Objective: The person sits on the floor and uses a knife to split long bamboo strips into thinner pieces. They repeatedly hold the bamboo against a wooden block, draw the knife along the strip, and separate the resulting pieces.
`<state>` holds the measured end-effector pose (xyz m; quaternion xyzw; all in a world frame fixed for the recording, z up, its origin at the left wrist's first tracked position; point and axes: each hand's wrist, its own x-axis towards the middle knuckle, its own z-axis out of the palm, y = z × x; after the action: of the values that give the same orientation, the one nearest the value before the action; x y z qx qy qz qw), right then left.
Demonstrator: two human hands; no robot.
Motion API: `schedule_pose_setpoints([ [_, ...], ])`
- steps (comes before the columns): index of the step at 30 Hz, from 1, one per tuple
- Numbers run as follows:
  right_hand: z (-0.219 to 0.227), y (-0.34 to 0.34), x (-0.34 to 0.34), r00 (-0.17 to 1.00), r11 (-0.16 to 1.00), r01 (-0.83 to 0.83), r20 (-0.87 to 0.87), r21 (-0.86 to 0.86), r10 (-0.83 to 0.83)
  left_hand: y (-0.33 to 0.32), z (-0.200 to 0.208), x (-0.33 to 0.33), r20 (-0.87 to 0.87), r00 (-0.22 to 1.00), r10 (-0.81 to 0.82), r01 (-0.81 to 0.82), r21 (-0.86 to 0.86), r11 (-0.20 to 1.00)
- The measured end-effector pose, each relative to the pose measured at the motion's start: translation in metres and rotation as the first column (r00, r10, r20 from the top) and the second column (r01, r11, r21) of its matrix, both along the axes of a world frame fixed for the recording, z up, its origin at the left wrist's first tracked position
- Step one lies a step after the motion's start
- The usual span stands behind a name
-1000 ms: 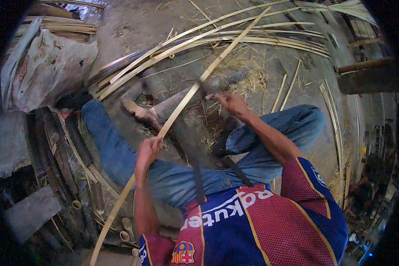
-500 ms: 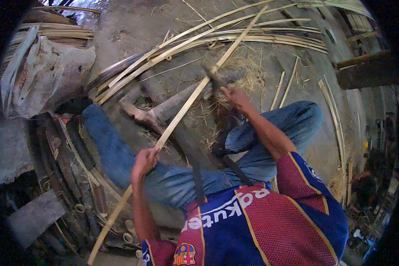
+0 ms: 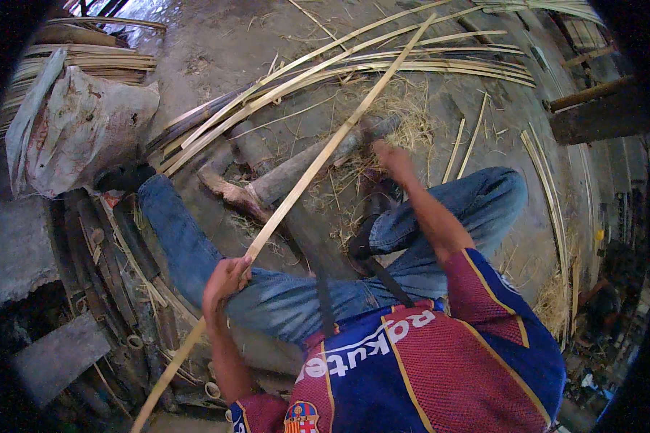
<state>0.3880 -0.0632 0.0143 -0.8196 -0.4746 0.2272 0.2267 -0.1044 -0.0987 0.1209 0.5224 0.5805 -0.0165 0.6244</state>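
Observation:
A long pale bamboo strip (image 3: 296,191) runs slantwise from the lower left, over my left thigh, to the far upper right. My left hand (image 3: 226,280) is closed around it near the thigh. My right hand (image 3: 393,160) is closed on a dark knife (image 3: 370,130), whose blade is smeared by motion, just right of the strip. Beneath the strip lies a grey log (image 3: 273,185) on the ground between my legs. Whether the blade touches the strip cannot be made out.
More bamboo strips (image 3: 440,66) lie across the ground ahead, with curly shavings (image 3: 412,119) before them. A whitish sack (image 3: 94,130) stands at far left, above dark bamboo poles (image 3: 97,245). Long strips (image 3: 549,184) lie right of my bent knee.
My left hand has shifted slightly down and left with the strip. My right hand has moved a little right and down, the knife leaving its place across the strip.

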Motion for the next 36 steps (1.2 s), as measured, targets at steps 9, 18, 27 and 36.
schedule_pose_setpoints([
  [9,0.004,0.016,-0.029,0.999,1.0,0.022,0.034,0.016,-0.023,0.034,0.003,0.027,0.135,0.989,-0.06,0.039,0.153,0.988],
  [18,-0.103,-0.004,0.028,0.714,0.887,-0.453,0.557,-0.093,0.423,0.04,-0.033,0.028,0.36,0.738,0.571,-0.673,0.338,0.658],
  [27,-0.022,0.011,-0.033,0.987,0.987,-0.115,0.103,-0.114,0.127,0.031,-0.035,0.037,-0.01,0.982,0.188,-0.151,0.56,0.815],
  [36,-0.017,0.012,-0.037,0.996,0.995,-0.064,-0.063,-0.078,0.059,0.06,-0.055,0.129,-0.389,0.914,0.12,0.095,0.491,0.866],
])
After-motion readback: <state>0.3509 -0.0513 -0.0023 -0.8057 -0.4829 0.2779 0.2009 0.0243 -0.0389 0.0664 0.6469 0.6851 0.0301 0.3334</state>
